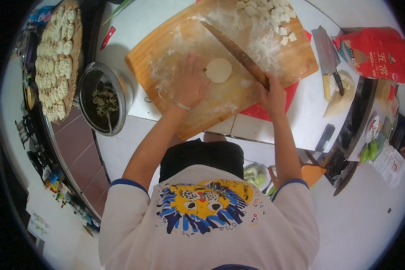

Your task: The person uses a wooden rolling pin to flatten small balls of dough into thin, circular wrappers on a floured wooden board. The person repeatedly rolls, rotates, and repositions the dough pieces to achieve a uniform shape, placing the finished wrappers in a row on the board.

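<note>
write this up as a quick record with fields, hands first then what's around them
left hand: flat and blurred, left of the dough round; contact unclear
right hand: gripping the near end of a brown rolling pin
between hands: pale dough round
surface: floured wooden board
board's far right: small dough pieces
left side: dumplings in rows; metal bowl with dark green filling
right side: cleaver; red bag
</note>
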The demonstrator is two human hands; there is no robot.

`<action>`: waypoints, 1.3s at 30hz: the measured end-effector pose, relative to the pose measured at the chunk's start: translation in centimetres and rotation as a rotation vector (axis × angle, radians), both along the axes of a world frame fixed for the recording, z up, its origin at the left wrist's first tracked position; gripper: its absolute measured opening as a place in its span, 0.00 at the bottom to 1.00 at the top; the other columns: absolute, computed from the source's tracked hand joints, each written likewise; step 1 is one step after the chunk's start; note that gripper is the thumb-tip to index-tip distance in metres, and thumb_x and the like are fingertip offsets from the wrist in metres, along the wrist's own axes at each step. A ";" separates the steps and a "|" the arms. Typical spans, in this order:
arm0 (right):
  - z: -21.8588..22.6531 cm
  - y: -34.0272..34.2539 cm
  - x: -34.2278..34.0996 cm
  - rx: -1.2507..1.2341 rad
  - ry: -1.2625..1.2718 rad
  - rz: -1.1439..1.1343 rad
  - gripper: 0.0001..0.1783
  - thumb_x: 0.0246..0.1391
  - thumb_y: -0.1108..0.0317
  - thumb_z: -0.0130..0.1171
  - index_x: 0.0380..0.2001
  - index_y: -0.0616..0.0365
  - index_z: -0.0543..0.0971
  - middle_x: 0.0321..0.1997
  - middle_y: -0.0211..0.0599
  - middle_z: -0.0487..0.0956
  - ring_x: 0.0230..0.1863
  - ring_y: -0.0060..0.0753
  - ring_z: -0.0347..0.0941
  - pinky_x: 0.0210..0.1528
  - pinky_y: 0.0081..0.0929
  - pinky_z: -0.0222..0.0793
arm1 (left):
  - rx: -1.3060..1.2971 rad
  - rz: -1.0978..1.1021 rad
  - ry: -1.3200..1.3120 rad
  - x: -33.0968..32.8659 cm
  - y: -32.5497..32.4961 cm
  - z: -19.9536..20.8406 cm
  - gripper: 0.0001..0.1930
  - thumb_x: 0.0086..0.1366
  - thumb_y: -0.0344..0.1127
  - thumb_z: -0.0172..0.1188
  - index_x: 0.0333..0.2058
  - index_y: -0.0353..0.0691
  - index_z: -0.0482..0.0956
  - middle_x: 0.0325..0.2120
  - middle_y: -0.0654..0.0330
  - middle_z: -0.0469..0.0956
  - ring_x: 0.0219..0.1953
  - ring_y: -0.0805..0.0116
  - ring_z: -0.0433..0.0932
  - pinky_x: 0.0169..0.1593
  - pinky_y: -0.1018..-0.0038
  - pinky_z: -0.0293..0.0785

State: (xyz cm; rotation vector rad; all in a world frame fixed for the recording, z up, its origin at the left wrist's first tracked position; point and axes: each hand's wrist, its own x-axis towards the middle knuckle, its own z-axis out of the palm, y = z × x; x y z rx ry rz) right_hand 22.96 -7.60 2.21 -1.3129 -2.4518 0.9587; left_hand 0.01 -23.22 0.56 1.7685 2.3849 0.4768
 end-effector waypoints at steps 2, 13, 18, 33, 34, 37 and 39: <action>-0.4 0.2 0.0 0.010 0.033 -0.037 0.21 0.54 0.60 0.62 0.50 0.53 0.72 0.42 0.45 0.79 0.42 0.49 0.78 0.41 0.39 0.73 | -0.014 0.076 -0.029 0.7 0.0 -0.2 0.38 0.63 0.49 0.55 0.64 0.31 0.56 0.65 0.43 0.55 0.68 0.48 0.53 0.69 0.54 0.47; -0.6 1.6 0.9 0.032 0.048 -0.081 0.21 0.53 0.63 0.64 0.49 0.54 0.74 0.44 0.44 0.79 0.43 0.49 0.78 0.44 0.37 0.73 | 0.267 -0.026 -0.629 -2.4 5.0 -2.7 0.27 0.66 0.42 0.55 0.59 0.32 0.67 0.64 0.45 0.59 0.67 0.51 0.58 0.68 0.62 0.54; -1.9 2.1 2.4 0.003 0.106 -0.085 0.21 0.52 0.63 0.65 0.49 0.55 0.74 0.46 0.45 0.78 0.44 0.49 0.78 0.44 0.37 0.74 | 0.279 0.203 -0.599 -2.4 2.2 -1.3 0.18 0.62 0.33 0.57 0.50 0.36 0.76 0.53 0.49 0.72 0.55 0.49 0.70 0.58 0.62 0.67; -2.0 0.7 1.6 0.022 0.075 -0.046 0.21 0.52 0.64 0.64 0.49 0.54 0.74 0.43 0.46 0.78 0.43 0.51 0.77 0.42 0.40 0.74 | 0.262 0.232 -0.473 1.1 0.8 -2.5 0.15 0.54 0.33 0.64 0.40 0.38 0.74 0.38 0.51 0.73 0.42 0.49 0.71 0.45 0.58 0.67; -2.0 0.7 1.7 0.013 0.072 -0.049 0.21 0.52 0.63 0.64 0.49 0.55 0.74 0.43 0.46 0.78 0.43 0.51 0.77 0.42 0.40 0.74 | 0.257 0.264 -0.548 1.1 0.8 -2.6 0.16 0.54 0.33 0.64 0.41 0.38 0.74 0.38 0.51 0.73 0.42 0.49 0.71 0.45 0.58 0.67; -2.2 0.7 1.7 0.011 0.073 -0.055 0.21 0.53 0.64 0.64 0.49 0.57 0.74 0.42 0.46 0.79 0.41 0.47 0.77 0.41 0.36 0.73 | 0.215 0.165 -0.352 1.1 1.2 -2.0 0.14 0.52 0.34 0.66 0.38 0.39 0.75 0.38 0.51 0.72 0.42 0.49 0.70 0.45 0.59 0.67; -2.2 0.6 1.6 0.047 0.084 -0.055 0.19 0.54 0.66 0.64 0.49 0.58 0.75 0.39 0.45 0.80 0.37 0.39 0.78 0.39 0.30 0.73 | 0.242 0.182 -0.278 1.6 1.5 -1.7 0.13 0.51 0.33 0.66 0.35 0.39 0.75 0.37 0.53 0.72 0.41 0.50 0.71 0.44 0.59 0.67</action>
